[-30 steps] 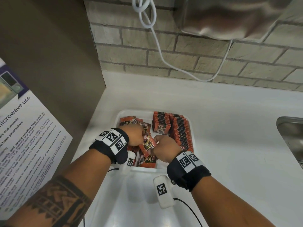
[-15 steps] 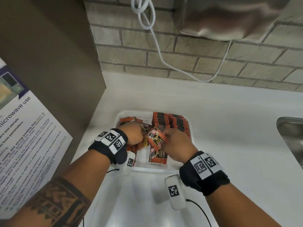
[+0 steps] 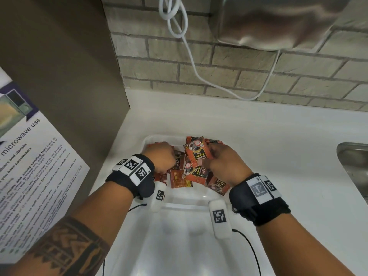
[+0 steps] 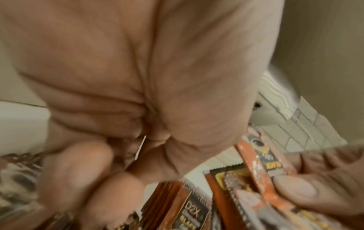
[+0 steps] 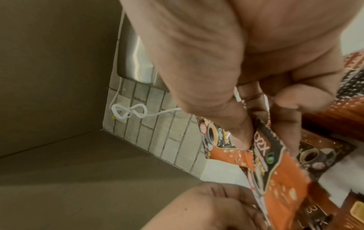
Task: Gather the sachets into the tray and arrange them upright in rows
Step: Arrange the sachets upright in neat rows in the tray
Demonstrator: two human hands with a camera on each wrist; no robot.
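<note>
A white tray (image 3: 159, 138) sits on the white counter. At its back right stands a row of orange coffee sachets (image 3: 216, 141) on edge. Loose sachets (image 3: 180, 181) lie in a heap in its left and front parts. My right hand (image 3: 205, 160) holds two sachets (image 3: 196, 156) raised above the heap, thumb on the printed front; in the right wrist view this hand (image 5: 262, 124) pinches those sachets (image 5: 275, 168). My left hand (image 3: 169, 156) is down in the heap on the left with curled fingers (image 4: 74, 168). A thin sachet edge (image 4: 141, 147) shows between fingers and palm.
A brown side panel with a microwave notice (image 3: 29, 166) closes the left. The brick wall behind carries a white cable (image 3: 191, 56) and a steel dispenser (image 3: 268, 20). A steel sink (image 3: 352, 166) lies at the right edge.
My right hand has picked two sachets out of the heap and raised them toward the back of the tray. The left hand stays in the heap, shifted slightly back.
</note>
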